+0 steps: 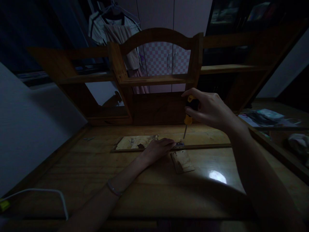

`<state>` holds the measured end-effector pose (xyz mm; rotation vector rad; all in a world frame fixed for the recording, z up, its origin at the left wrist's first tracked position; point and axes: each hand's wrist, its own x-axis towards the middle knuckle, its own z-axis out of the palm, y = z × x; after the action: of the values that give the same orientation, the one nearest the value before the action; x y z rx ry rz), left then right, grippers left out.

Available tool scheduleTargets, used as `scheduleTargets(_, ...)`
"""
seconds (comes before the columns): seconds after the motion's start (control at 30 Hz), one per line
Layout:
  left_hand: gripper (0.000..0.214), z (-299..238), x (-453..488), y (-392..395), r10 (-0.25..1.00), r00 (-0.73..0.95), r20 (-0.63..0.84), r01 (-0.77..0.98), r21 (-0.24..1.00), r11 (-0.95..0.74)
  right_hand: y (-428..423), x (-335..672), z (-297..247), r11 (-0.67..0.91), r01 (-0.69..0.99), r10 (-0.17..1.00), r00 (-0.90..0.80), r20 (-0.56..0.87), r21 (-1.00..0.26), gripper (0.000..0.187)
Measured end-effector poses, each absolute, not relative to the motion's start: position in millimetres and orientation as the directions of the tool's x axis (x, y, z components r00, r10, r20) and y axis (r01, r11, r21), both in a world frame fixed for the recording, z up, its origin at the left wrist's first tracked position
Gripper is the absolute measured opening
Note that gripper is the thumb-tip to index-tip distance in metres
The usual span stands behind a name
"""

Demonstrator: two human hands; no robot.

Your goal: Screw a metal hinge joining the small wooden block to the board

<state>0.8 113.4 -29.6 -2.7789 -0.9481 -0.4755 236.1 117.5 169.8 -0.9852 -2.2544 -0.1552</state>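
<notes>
My right hand [202, 108] is closed around the yellow-and-black handle of a screwdriver [188, 119]. Its shaft slants down, and the tip hangs just above a small metal bracket [179, 145] at the edge of a wooden strip. My left hand [158, 149] reaches across the desk, its fingertips pressed on the left end of that bracket. Under and left of this hand lies a long wooden piece with a torn, stained pale face [131, 142]. A small pale wooden block [182, 161] with a brown mark rests just in front of the bracket.
A wooden desk [96, 174] with a shelf hutch [156, 80] behind fills the view. A white cable [45, 190] bends over the left front. Small dark bits [89, 139] lie at the left back. Plastic-wrapped items [270, 116] sit at the right. The room is dim.
</notes>
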Motion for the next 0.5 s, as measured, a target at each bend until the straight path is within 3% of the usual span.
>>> scheduleTargets(0.5,0.040,-26.4,-0.9,111.3,0.598,0.746,0.293,0.641,-0.072,-0.764,115.1,235.8,168.5,0.738,0.650,0.610,-0.530,0.589,-0.179,0.037)
